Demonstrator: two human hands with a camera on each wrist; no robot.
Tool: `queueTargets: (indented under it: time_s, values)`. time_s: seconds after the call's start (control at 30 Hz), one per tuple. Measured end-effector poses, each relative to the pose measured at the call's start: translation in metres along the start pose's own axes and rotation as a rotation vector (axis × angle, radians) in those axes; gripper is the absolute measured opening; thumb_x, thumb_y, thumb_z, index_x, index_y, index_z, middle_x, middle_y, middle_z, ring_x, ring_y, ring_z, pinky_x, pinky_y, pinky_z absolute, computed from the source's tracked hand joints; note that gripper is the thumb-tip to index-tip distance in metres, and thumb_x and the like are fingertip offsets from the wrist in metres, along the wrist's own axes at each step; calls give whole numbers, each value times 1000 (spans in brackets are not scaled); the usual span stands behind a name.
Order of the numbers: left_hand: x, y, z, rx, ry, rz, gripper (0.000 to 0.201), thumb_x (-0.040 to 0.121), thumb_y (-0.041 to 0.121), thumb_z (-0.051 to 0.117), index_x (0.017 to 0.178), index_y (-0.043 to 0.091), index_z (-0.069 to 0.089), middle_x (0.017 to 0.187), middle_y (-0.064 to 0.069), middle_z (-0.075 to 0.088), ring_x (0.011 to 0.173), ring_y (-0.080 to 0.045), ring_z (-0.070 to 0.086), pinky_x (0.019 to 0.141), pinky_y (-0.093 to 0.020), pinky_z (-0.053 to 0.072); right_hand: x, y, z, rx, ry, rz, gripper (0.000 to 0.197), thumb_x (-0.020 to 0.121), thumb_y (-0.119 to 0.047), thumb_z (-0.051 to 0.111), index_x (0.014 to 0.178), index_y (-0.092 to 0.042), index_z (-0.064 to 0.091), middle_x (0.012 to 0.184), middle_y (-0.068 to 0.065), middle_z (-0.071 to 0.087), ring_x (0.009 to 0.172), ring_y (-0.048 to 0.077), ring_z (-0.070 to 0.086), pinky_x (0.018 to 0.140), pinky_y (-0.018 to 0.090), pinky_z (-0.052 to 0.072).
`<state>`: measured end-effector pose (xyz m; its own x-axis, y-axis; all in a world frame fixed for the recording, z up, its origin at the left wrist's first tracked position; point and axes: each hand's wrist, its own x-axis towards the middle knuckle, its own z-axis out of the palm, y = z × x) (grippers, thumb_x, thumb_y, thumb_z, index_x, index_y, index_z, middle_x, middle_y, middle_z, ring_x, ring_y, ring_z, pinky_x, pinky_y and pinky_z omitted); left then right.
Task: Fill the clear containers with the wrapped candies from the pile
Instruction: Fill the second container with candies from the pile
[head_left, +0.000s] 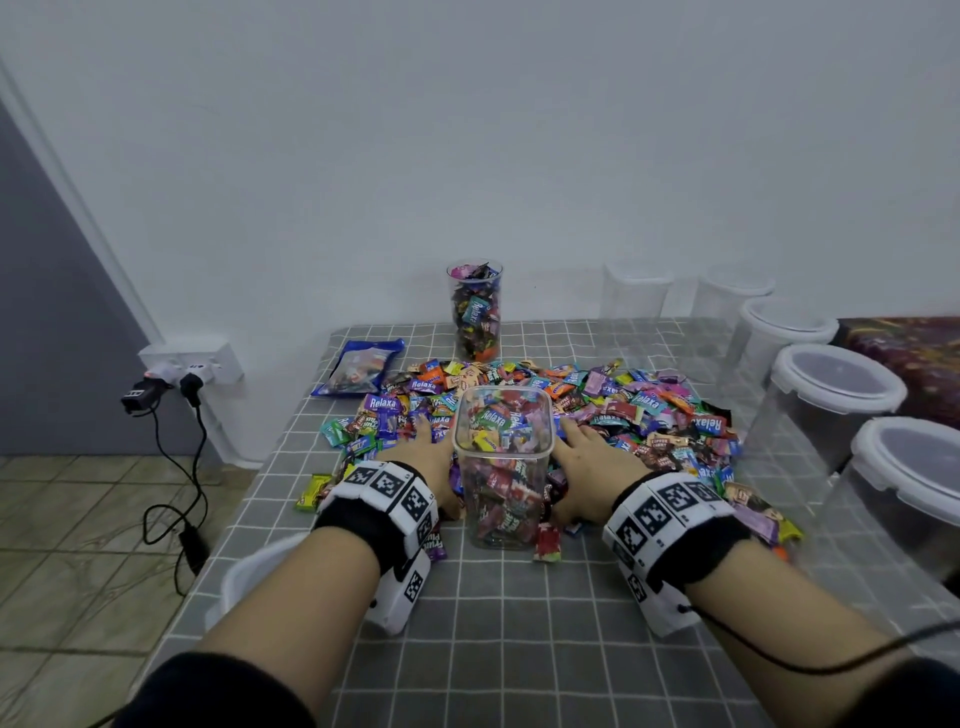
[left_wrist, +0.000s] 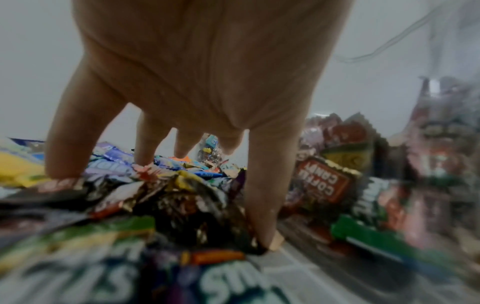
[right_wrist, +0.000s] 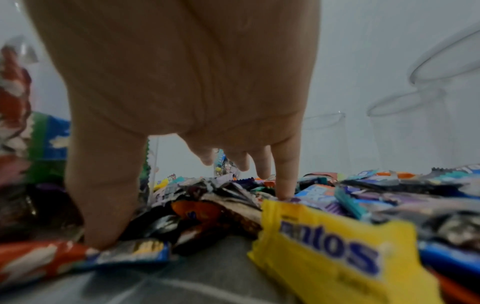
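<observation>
Candies (head_left: 613, 410) lay in a broad pile on the checked tablecloth (head_left: 519, 623), and in the head view a square clear container (head_left: 503, 467), already nearly full, stood at the pile's near edge between the two hands. The left hand (head_left: 423, 449) and right hand (head_left: 592, 457) rested spread on the wrappers, one on each side of the container and close against it, probably so that a gathered handful had only a short lift to the rim. A tall round jar (head_left: 475, 312), filled, stood behind the pile near the wall, likely set out of the way as done. Lidded tubs (head_left: 836, 384) and bare clear containers lined the right edge, seemingly waiting their turn, and a blue bag (head_left: 361, 366) lay to the left.

From the left wrist, the fingers (left_wrist: 68, 148) were splayed and pressed tip-down into the wrappers, with the thumb reaching the cloth beside the container wall; nothing was pinched yet.

From the right wrist, the fingers (right_wrist: 285, 174) likewise stood apart, tips on the candies, thumb planted near a yellow Mentos packet (right_wrist: 335, 253). Both hands looked poised to rake wrappers inward, holding nothing so far.
</observation>
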<state>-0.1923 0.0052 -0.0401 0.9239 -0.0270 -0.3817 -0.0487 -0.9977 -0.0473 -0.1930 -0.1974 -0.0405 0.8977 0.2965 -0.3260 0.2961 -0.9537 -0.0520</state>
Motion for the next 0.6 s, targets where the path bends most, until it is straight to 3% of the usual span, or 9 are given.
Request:
queueTargets:
  time_s: [0.07,0.13,0.27,0.43,0.6]
  values:
    - [-2,1,-1,22,-3,28,96,75,42,72,148,38,10,150,-15,29,117,-37,53,87,-43,52,4,0,1,-25,-7,-12,99,82,-41,66,150,-31,-6,159,3,-7,146,26,3,111,46,29]
    - [-4,2,-2,43,2,37,80,77,43,70,144,38,26,144,-12,40,116,-34,54,87,-41,52,8,0,2,-46,-17,-29,97,82,-43,66,151,-33,-1,159,2,-1,144,27,12,110,45,33]
    - [-14,7,-8,68,14,13,46,83,41,66,123,21,56,122,-7,59,109,-27,58,89,-37,51,8,-1,1,-94,-6,-56,79,82,-44,65,147,-34,21,152,2,23,132,29,33,99,42,44]
    - [-18,11,-5,62,69,-16,25,87,32,61,106,17,63,108,-9,64,99,-27,62,83,-36,53,6,-7,0,-43,33,-90,52,86,-34,64,134,-33,44,130,4,48,114,28,51,91,38,49]
    - [-13,9,-3,14,118,-46,18,91,21,54,104,12,65,107,-11,65,99,-29,62,83,-35,52,2,-7,-5,-18,102,-109,39,91,-23,55,130,-23,51,122,6,56,111,26,54,88,32,46]
